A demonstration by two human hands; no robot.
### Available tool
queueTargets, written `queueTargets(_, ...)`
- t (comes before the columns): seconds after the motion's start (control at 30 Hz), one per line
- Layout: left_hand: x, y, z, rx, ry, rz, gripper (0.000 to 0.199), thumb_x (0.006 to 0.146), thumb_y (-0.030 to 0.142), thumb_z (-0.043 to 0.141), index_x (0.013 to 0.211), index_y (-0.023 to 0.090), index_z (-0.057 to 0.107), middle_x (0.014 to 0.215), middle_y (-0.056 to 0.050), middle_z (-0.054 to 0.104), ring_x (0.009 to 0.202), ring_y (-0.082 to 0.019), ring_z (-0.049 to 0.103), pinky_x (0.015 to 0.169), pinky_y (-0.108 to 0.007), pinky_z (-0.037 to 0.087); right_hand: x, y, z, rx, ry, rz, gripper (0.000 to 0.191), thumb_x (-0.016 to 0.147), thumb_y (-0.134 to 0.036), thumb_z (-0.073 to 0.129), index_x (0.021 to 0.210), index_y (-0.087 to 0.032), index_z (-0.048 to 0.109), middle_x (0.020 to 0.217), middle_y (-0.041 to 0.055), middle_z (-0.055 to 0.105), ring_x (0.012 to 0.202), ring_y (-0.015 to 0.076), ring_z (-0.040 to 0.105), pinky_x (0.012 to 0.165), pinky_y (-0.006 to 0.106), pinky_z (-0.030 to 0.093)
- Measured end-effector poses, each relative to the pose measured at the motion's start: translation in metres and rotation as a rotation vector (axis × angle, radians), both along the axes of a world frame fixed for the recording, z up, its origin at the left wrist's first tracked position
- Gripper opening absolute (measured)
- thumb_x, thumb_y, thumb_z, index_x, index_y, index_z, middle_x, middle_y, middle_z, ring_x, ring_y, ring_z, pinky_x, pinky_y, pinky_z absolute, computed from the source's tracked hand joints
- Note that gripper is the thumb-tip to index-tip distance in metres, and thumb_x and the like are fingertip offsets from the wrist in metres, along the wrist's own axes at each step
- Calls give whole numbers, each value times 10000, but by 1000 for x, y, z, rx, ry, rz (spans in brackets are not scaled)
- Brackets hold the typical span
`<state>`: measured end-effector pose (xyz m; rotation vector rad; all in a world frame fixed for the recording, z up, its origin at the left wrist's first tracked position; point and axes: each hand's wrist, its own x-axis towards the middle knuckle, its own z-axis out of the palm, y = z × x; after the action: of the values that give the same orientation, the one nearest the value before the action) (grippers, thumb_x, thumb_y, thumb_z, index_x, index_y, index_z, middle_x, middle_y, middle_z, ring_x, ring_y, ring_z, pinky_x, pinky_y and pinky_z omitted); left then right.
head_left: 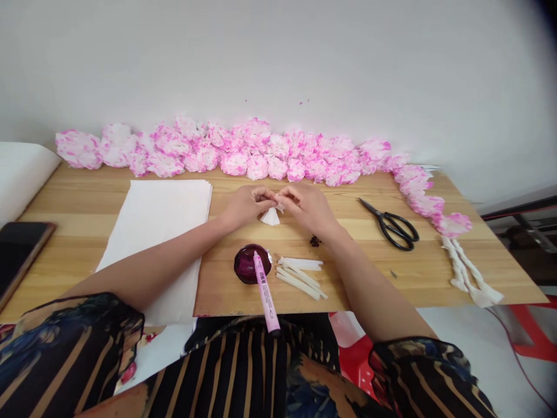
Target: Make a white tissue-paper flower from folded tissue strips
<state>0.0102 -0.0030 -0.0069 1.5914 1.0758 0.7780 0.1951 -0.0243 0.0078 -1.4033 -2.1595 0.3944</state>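
Between my two hands is a small pleated piece of white paper, its fan-like end hanging below the fingers. My left hand pinches it from the left, thumb and forefinger closed. My right hand grips it from the right, its fingertips meeting those of the left. What the fingertips do at the pinch is partly hidden. Nearer to me, a pink marker pen leans across a small dark dish of purple-red liquid. Several off-white sticks lie to the right of the dish.
Pink-and-white paper flowers line the table's back edge and right side. Black-handled scissors lie right of my hands. A stack of white paper is under my left forearm. At far left is a phone; twisted white paper lies right.
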Motion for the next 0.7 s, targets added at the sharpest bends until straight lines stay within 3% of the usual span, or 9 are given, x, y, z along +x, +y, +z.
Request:
queueTargets(0.2,-3,5,-8,-86,-173,-59,196,731,309,720,799,130,680,657,6,613,574,-82,528,571,-220,416,7,4,0,-14,-2,98,238,949,-256,520,1071,-224,721,1000,32,756,872,202,639,740,298,387)
queueTargets(0.5,-3,9,-8,-144,-205,-45,332,661,404,796,810,127,691,672,-2,628,586,-90,539,605,-245,454,-2,-3,1,88,-259,-72,211,942,-295,547,905,-200,731,889,70,743,814,205,617,635,305,302)
queueTargets(0.7,-5,12,-11,-151,-201,-48,350,675,420,797,828,121,700,685,-10,642,615,-96,566,637,-252,479,0,-3,3,85,-168,-78,185,922,-292,558,920,-208,722,866,52,734,802,195,614,648,294,325)
